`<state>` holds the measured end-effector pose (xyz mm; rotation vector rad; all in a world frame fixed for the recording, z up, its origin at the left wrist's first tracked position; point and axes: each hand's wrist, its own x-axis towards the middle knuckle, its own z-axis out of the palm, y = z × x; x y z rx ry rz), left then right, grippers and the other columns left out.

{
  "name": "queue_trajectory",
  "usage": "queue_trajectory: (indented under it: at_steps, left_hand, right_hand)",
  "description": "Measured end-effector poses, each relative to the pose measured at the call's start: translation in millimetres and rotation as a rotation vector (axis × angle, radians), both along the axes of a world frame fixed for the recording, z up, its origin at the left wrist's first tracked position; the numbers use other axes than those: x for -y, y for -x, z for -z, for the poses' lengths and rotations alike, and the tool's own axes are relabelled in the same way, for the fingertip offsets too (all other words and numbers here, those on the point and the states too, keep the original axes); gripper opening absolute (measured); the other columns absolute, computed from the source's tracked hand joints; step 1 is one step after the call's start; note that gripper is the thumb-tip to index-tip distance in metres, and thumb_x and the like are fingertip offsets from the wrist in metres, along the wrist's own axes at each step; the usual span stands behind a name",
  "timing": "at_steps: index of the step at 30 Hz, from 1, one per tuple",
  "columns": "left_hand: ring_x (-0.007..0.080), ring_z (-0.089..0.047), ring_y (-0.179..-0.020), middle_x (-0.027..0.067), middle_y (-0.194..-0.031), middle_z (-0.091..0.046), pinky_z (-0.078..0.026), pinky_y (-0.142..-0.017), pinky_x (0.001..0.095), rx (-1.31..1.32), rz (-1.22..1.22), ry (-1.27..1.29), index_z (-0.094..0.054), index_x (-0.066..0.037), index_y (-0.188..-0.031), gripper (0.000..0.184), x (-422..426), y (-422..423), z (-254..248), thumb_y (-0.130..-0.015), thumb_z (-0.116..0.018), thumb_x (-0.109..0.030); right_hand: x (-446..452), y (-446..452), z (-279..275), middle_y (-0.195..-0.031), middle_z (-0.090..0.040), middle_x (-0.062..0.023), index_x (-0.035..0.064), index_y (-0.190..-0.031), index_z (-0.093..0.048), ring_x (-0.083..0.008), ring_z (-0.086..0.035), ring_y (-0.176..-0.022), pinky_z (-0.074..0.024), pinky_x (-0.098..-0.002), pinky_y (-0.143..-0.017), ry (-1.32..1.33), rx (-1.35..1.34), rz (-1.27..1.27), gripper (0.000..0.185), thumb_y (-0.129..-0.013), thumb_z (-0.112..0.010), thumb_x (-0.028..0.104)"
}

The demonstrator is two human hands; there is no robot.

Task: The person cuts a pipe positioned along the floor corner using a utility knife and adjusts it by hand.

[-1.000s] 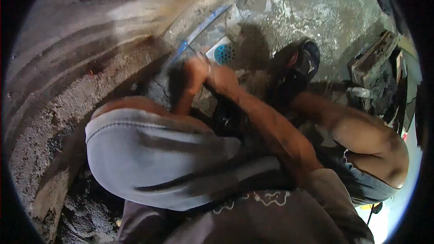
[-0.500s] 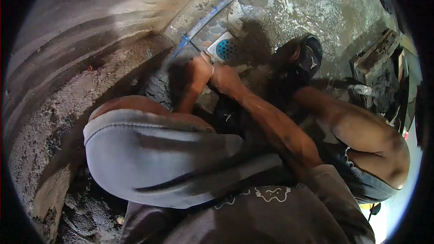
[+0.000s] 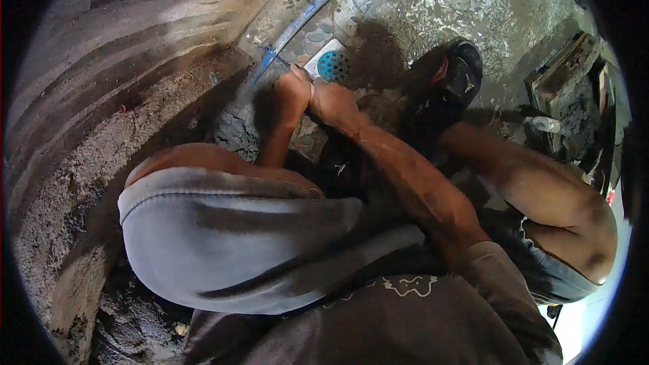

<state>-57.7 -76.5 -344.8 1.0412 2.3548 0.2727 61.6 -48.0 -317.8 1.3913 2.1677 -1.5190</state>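
Note:
My left hand (image 3: 292, 96) is closed at the end of a thin dark strand (image 3: 280, 60), which runs up to a blue-marked pipe (image 3: 297, 21) along the foot of the wall. Pressed against it on the right, my right hand (image 3: 331, 103) has its fingers curled in. What it holds is hidden. Just above my hands lies a square white floor drain (image 3: 314, 66) with a round blue grate (image 3: 332, 65).
A wooden frame (image 3: 566, 67) holding grey mortar (image 3: 580, 111) lies at the right, with a pale cylindrical object (image 3: 545, 124) beside it. A dark shoe (image 3: 463, 78) rests on the wet floor (image 3: 466, 7). Rough wall (image 3: 115, 61) fills the left.
My hands stay together by the drain and have shifted slightly. The view has moved a little, so the drain and pipe appear slightly higher and further left.

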Motion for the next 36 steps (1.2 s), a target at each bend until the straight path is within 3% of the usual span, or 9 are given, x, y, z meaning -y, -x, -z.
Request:
queue_trajectory:
  at_steps: [3, 5, 9, 12, 15, 18, 29, 32, 36]
  left_hand:
    - [0.0490, -0.060, -0.076, 0.0311, -0.075, -0.061, -0.048, -0.067, 0.0544, 0.064, -0.001, -0.015, -0.065, 0.002, -0.070, 0.048, 1.1, 4.7, -10.3, -0.094, -0.041, -0.032]
    - [0.0483, -0.061, -0.077, 0.0302, -0.076, -0.061, -0.048, -0.067, 0.0535, 0.170, 0.003, 0.009, -0.066, 0.000, -0.074, 0.045, -2.4, 9.5, -18.6, -0.094, -0.042, -0.032]
    - [0.0460, -0.062, -0.077, 0.0275, -0.079, -0.063, -0.048, -0.068, 0.0529, -0.011, 0.103, -0.059, -0.064, -0.001, -0.081, 0.039, -0.4, 11.7, -21.4, -0.094, -0.043, -0.031]
    - [0.0447, -0.062, -0.077, 0.0263, -0.079, -0.064, -0.049, -0.068, 0.0528, -0.056, 0.100, -0.029, -0.064, -0.002, -0.082, 0.038, 1.9, 5.1, -19.2, -0.094, -0.042, -0.030]
    - [0.0445, -0.063, -0.076, 0.0266, -0.080, -0.064, -0.049, -0.068, 0.0521, -0.116, 0.111, -0.058, -0.065, -0.001, -0.080, 0.041, 13.9, -0.2, 5.6, -0.095, -0.040, -0.030]
    - [0.0456, -0.063, -0.076, 0.0278, -0.081, -0.064, -0.050, -0.068, 0.0524, -0.055, 0.095, 0.033, -0.066, 0.001, -0.080, 0.044, 3.2, 0.6, -10.7, -0.095, -0.039, -0.030]
    - [0.0470, -0.062, -0.077, 0.0287, -0.080, -0.063, -0.050, -0.068, 0.0534, 0.005, 0.025, 0.119, -0.067, 0.001, -0.081, 0.048, -6.2, -2.9, -33.1, -0.095, -0.037, -0.035]
    - [0.0462, -0.063, -0.077, 0.0285, -0.079, -0.063, -0.050, -0.067, 0.0533, -0.079, 0.168, 0.106, -0.067, 0.001, -0.081, 0.048, -11.4, -3.9, -60.9, -0.095, -0.038, -0.034]
    - [0.0451, -0.063, -0.076, 0.0280, -0.080, -0.063, -0.049, -0.065, 0.0536, 0.043, 0.059, 0.134, -0.066, 0.001, -0.079, 0.045, -3.3, 5.8, -26.7, -0.095, -0.040, -0.033]
  right_hand:
    - [-1.9, 4.7, -10.3, -0.094, -0.062, -0.0309, 0.0022, -0.116, -0.051, -0.0430, -0.064, -0.080, -0.0493, -0.0529, -0.067, 0.036, 0.118, -0.051, 0.033, -0.090, -0.045, 0.020]
    - [-6.0, -8.3, -25.0, -0.102, -0.059, -0.0317, 0.0041, -0.129, -0.041, -0.0411, -0.064, -0.077, -0.0503, -0.0511, -0.064, -0.170, -0.009, -0.070, 0.041, -0.090, -0.044, 0.015]
    - [-6.0, 1.3, -29.2, -0.114, -0.053, -0.0313, 0.0076, -0.146, -0.021, -0.0382, -0.064, -0.071, -0.0518, -0.0472, -0.059, -0.215, -0.032, -0.233, 0.061, -0.088, -0.043, 0.007]
    - [5.6, -4.0, -34.4, -0.100, -0.059, -0.0272, 0.0083, -0.148, -0.014, -0.0379, -0.064, -0.071, -0.0517, -0.0471, -0.058, -0.320, -0.223, -0.078, 0.066, -0.089, -0.043, 0.009]
    - [5.9, -3.1, -28.9, -0.115, -0.054, -0.0311, 0.0076, -0.149, -0.008, -0.0416, -0.062, -0.072, -0.0483, -0.0506, -0.063, -0.084, 0.038, -0.142, 0.072, -0.086, -0.043, 0.004]
    - [12.8, -4.9, -13.0, -0.090, -0.064, -0.0250, 0.0029, -0.147, -0.012, -0.0382, -0.065, -0.074, -0.0521, -0.0467, -0.062, -0.188, -0.013, -0.133, 0.065, -0.089, -0.042, 0.010]
    - [17.7, -3.5, -1.2, -0.089, -0.063, -0.0245, -0.0010, -0.146, -0.015, -0.0384, -0.064, -0.072, -0.0502, -0.0483, -0.061, -0.179, -0.041, -0.133, 0.069, -0.085, -0.046, 0.009]
    - [17.7, -3.2, -7.7, -0.088, -0.064, -0.0240, -0.0012, -0.145, -0.018, -0.0372, -0.064, -0.068, -0.0505, -0.0473, -0.059, -0.230, -0.085, -0.116, 0.066, -0.086, -0.045, 0.009]
    - [9.8, 1.7, -15.3, -0.087, -0.064, -0.0238, -0.0007, -0.145, -0.019, -0.0365, -0.064, -0.065, -0.0507, -0.0470, -0.058, -0.184, -0.043, -0.146, 0.064, -0.087, -0.044, 0.009]
